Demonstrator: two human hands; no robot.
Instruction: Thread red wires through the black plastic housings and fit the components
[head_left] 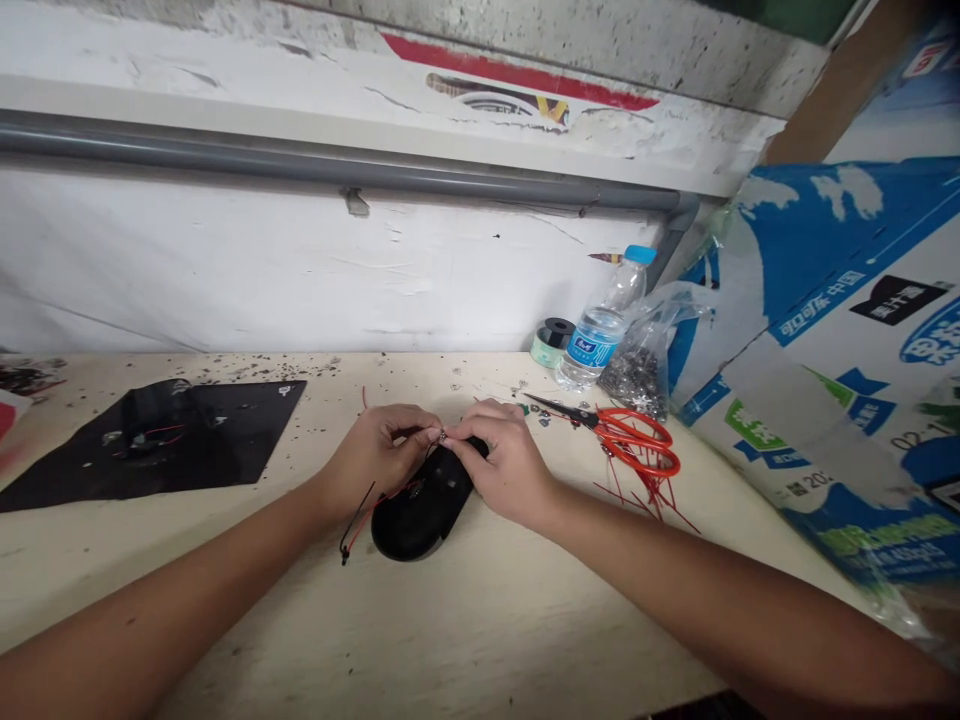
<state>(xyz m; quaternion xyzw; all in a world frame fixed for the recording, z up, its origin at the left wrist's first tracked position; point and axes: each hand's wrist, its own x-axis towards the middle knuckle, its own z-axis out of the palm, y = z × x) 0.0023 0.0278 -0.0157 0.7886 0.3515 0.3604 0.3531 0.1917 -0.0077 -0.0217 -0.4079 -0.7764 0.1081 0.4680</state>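
A black rounded plastic shell point(409, 520) lies on the table under both hands, its near end uncovered. At its far end my left hand point(386, 445) and my right hand point(502, 455) meet, fingertips pinched together over a tiny shiny piece point(442, 437) too small to name. Both hands are closed. A thin black wire point(358, 518) and a red wire point(367, 517) run out from the shell past its left side. My right fingers cover part of the shell's far right end.
Orange-handled scissors point(637, 440) lie to the right over red wire pieces point(656, 495). Behind stand a water bottle point(596, 345), a tape-like roll point(553, 342) and a bag of small parts point(637, 370). A black sheet point(247, 440) lies left; a large carton point(810, 350) borders the right.
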